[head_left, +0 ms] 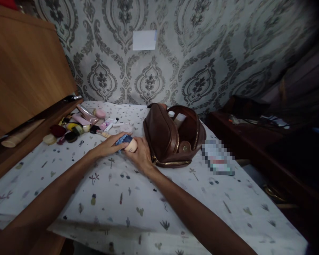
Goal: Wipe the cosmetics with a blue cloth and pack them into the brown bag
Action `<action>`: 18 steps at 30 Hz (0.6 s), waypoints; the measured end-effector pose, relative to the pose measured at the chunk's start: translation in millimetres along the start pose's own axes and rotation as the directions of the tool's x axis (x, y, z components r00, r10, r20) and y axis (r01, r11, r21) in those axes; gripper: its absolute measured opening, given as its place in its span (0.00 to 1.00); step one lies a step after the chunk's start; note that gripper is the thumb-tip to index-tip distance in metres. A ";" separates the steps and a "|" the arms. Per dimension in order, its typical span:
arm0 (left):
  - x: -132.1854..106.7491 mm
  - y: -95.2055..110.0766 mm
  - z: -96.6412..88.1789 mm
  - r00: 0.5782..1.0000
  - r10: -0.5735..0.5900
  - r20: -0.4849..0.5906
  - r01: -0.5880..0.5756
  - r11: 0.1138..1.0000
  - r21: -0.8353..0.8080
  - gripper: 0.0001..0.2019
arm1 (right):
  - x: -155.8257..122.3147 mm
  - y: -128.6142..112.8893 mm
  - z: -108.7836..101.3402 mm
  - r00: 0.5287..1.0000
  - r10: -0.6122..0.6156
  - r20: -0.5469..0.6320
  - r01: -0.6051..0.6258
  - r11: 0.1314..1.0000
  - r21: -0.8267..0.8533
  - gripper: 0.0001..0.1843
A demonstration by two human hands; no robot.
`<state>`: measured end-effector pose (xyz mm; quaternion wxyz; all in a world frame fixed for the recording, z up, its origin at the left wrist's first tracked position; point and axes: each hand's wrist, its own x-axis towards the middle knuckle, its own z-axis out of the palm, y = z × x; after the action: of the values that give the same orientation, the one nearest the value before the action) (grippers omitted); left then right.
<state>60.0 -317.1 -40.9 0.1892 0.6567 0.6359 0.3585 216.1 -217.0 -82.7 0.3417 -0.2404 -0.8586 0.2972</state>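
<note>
Both my hands meet over the middle of a table covered with a white printed cloth [114, 198]. My left hand [110, 145] grips the blue end of a small container [127, 143], and my right hand [140, 154] holds its beige rounded end from below. Just to the right stands an open brown leather pouch [164, 138] with gold zips, and a white bottle [178, 119] shows inside it.
Several cosmetics [79, 124] lie at the back left: pink tubes, a brush, small jars. A wooden cabinet [23, 67] rises on the left with a beige tube [21, 134] along its ledge. A blurred flat item [218, 157] lies right of the pouch. A dark shelf [255, 134] is at right.
</note>
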 end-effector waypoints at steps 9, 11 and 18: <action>0.8 1.2 2.6 0.994 -0.090 -0.069 0.093 0.995 0.044 0.21 | -1.6 -4.9 -1.7 0.999 -0.041 -0.010 0.040 0.995 -0.089 0.22; 0.6 0.2 2.1 0.993 -0.083 -0.081 0.085 0.996 0.023 0.22 | -0.2 -4.2 -1.8 0.999 -0.039 -0.008 0.039 0.997 -0.071 0.23; 0.1 1.4 -0.3 0.996 -0.057 -0.070 0.050 0.994 -0.098 0.26 | 3.7 -3.4 -6.5 1.000 -0.027 -0.003 0.027 1.000 0.009 0.24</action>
<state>60.8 -317.2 -39.7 0.2070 0.6161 0.6417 0.4073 217.7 -214.8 -74.9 0.3483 -0.2275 -0.8598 0.2961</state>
